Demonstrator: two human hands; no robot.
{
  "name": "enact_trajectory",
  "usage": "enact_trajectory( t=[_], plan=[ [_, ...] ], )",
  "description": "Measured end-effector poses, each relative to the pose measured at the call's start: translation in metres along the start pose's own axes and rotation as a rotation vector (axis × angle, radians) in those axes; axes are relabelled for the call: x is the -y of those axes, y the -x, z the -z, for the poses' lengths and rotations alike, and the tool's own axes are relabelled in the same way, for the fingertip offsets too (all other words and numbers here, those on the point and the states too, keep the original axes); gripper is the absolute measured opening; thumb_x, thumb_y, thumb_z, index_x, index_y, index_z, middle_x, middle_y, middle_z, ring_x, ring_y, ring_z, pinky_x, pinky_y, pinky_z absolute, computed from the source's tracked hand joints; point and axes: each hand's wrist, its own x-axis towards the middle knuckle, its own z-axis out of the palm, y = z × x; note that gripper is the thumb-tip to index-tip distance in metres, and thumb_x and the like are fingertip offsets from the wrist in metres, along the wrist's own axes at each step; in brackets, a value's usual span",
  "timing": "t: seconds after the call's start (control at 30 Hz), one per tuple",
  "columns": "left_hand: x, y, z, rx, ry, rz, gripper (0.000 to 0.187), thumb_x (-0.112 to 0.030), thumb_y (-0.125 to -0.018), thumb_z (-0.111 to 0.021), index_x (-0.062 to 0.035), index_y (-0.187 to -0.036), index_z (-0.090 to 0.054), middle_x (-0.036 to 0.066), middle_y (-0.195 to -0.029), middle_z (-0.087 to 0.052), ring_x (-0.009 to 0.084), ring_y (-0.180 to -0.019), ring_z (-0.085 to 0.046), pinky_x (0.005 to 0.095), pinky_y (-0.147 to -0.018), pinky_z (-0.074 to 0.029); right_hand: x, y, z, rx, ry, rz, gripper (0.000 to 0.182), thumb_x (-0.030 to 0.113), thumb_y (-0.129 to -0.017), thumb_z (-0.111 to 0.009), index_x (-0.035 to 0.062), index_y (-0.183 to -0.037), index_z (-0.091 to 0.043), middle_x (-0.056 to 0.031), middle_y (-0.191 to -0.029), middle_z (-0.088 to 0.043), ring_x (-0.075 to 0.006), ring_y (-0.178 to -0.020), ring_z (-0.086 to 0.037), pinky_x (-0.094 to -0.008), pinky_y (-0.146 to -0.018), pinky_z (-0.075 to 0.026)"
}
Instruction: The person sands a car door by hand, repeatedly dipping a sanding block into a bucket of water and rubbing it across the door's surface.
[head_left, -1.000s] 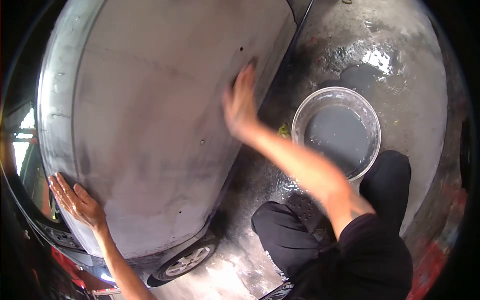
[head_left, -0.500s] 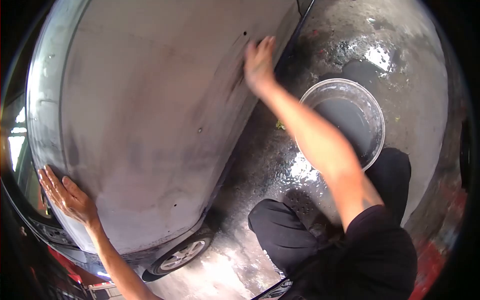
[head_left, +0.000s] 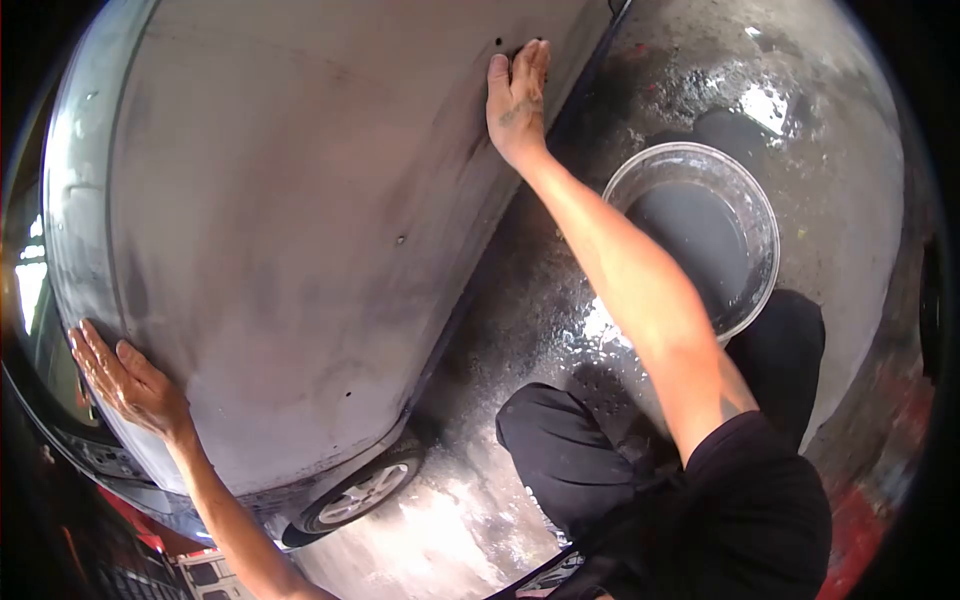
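Note:
A grey, dull car body panel (head_left: 270,200) with dark smudges and small holes fills the left and middle of the head view. My left hand (head_left: 135,385) rests wet on the panel's edge near the car window, its fingers stretched out. Far along the panel, by its lower edge, my right hand (head_left: 518,105) lies against the surface with fingers extended and thumb apart. A small dark patch shows between its fingers; whether anything is under the palm is hidden.
On the wet concrete floor (head_left: 480,340) stands a round bucket (head_left: 772,255) of grey, murky water, beside my bent knee (head_left: 560,440). The car's wheel (head_left: 365,495) is at the bottom. Wet patches shine around the bucket.
My right hand, blurred before, is now sharp and slightly farther up along the panel. My left hand stays on the panel edge; the whole view has shifted a little.

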Motion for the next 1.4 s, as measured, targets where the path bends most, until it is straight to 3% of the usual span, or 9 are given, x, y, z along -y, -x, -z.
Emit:
enact_trajectory(
  t=[0.2, 0.43, 0.6, 0.63, 0.83, 0.93, 1.07, 1.3, 1.4],
  plan=[
    [0.004, 0.001, 0.003, 0.016, -0.031, -0.013, 0.048, -0.023, -0.109, -0.046, -0.0017, -0.152, -0.054, 0.021, -0.159, -0.048, 0.0396, -0.149, -0.043, 0.0492, -0.125, -0.03, 0.06, 0.22, -0.059, 0.26, 0.037, 0.076, 0.084, 0.032, -0.11, -0.044, -0.0098, -0.163, 0.006, -0.0392, -0.168, 0.007, -0.0528, -0.158, 0.007, -0.0598, -0.129, 0.001],
    [-0.003, 0.008, 0.003, 0.041, -0.059, -0.041, 0.05, -0.024, -0.11, -0.044, -0.0004, -0.153, -0.052, 0.023, -0.16, -0.047, 0.0417, -0.149, -0.042, 0.0516, -0.124, -0.031, -0.019, -0.044, 0.026, -0.028, -0.04, -0.259, 0.079, 0.038, -0.113, -0.039, -0.0189, -0.158, -0.008, -0.0404, -0.167, 0.002, -0.0491, -0.159, -0.003, -0.0503, -0.131, -0.008],
    [-0.004, 0.002, 0.005, 0.019, -0.08, -0.04, 0.05, -0.024, -0.11, -0.044, -0.0012, -0.154, -0.051, 0.022, -0.16, -0.047, 0.0405, -0.149, -0.042, 0.0509, -0.124, -0.031, 0.021, 0.17, -0.039, 0.163, 0.083, 0.115, 0.096, 0.031, -0.104, -0.061, -0.0178, -0.159, 0.001, -0.0427, -0.166, 0.004, -0.0574, -0.156, 0.003, -0.0597, -0.129, -0.003],
    [-0.003, 0.001, 0.004, 0.018, -0.081, -0.05, 0.05, -0.024, -0.111, -0.043, -0.0015, -0.154, -0.051, 0.022, -0.16, -0.047, 0.0404, -0.15, -0.042, 0.0509, -0.124, -0.031, 0.024, 0.197, -0.039, 0.278, 0.113, 0.098, 0.091, 0.033, -0.108, -0.052, -0.0134, -0.161, 0.005, -0.0401, -0.168, 0.008, -0.0542, -0.157, 0.007, -0.0586, -0.13, -0.002],
    [-0.003, 0.004, 0.002, 0.033, -0.071, -0.032, 0.049, -0.023, -0.11, -0.043, -0.0009, -0.153, -0.052, 0.021, -0.16, -0.048, 0.0397, -0.15, -0.041, 0.0509, -0.124, -0.03, -0.084, -0.048, 0.003, 0.002, 0.343, 0.01, 0.083, 0.038, -0.111, -0.044, -0.0197, -0.158, -0.007, -0.0423, -0.166, -0.001, -0.0501, -0.159, -0.006, -0.0531, -0.131, -0.011],
    [-0.002, 0.004, 0.007, 0.04, -0.103, -0.03, 0.049, -0.022, -0.11, -0.043, 0.0, -0.153, -0.051, 0.021, -0.16, -0.047, 0.0396, -0.151, -0.041, 0.0508, -0.124, -0.03, -0.024, -0.028, 0.018, -0.084, 0.022, -0.174, 0.081, 0.038, -0.111, -0.044, -0.0182, -0.159, -0.01, -0.0419, -0.167, -0.004, -0.0488, -0.159, -0.007, -0.0519, -0.131, -0.011],
    [-0.004, 0.004, 0.004, 0.029, -0.091, -0.037, 0.05, -0.022, -0.11, -0.043, 0.0008, -0.153, -0.051, 0.022, -0.16, -0.047, 0.0401, -0.15, -0.041, 0.0511, -0.124, -0.03, 0.035, 0.186, -0.041, 0.214, 0.099, 0.141, 0.095, 0.033, -0.105, -0.057, -0.0128, -0.162, 0.004, -0.0403, -0.168, 0.004, -0.0545, -0.158, 0.003, -0.0587, -0.13, -0.006],
    [-0.008, 0.004, 0.006, 0.066, -0.107, -0.028, 0.05, -0.023, -0.11, -0.043, 0.0015, -0.152, -0.053, 0.023, -0.158, -0.049, 0.0411, -0.148, -0.044, 0.0515, -0.124, -0.031, -0.029, -0.065, 0.024, -0.106, 0.13, -0.016, 0.079, 0.041, -0.112, -0.041, -0.0175, -0.159, -0.016, -0.0405, -0.166, -0.014, -0.0484, -0.158, -0.012, -0.0488, -0.131, -0.012],
    [-0.005, 0.005, 0.007, 0.051, -0.111, -0.016, 0.049, -0.023, -0.109, -0.044, 0.0013, -0.151, -0.053, 0.023, -0.158, -0.049, 0.0412, -0.148, -0.044, 0.0513, -0.124, -0.031, -0.002, 0.025, -0.013, -0.093, 0.141, 0.051, 0.084, 0.038, -0.11, -0.046, -0.0158, -0.16, -0.006, -0.0414, -0.167, -0.004, -0.054, -0.157, -0.008, -0.0565, -0.13, -0.009]
  ],
)
